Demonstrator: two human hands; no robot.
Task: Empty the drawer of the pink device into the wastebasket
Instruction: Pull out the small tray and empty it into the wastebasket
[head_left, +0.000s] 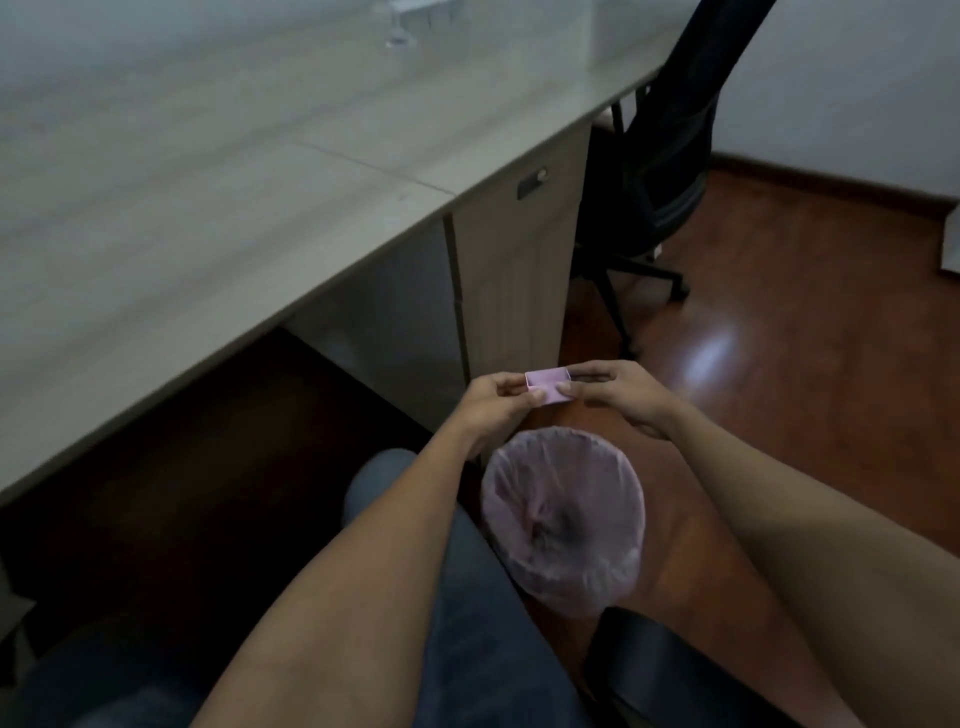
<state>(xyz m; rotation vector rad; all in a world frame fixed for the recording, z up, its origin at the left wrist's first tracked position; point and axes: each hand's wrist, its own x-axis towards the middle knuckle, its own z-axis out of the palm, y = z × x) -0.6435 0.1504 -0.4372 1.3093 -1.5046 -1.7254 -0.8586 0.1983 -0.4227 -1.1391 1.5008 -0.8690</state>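
A small pink drawer (546, 383), an open-topped box, is held between both hands above the floor, its open side facing up. My left hand (493, 402) pinches its left end and my right hand (621, 395) pinches its right end. Its inside looks empty from here. Just below and nearer to me stands the wastebasket (563, 519), round and lined with a pale pink plastic bag. The pink device itself is not in view.
A long grey desk (208, 208) fills the left, with a locked cabinet (519, 270) under it. A black office chair (660, 171) stands behind on the wooden floor (805, 338). My knee in blue jeans (379, 483) is left of the basket.
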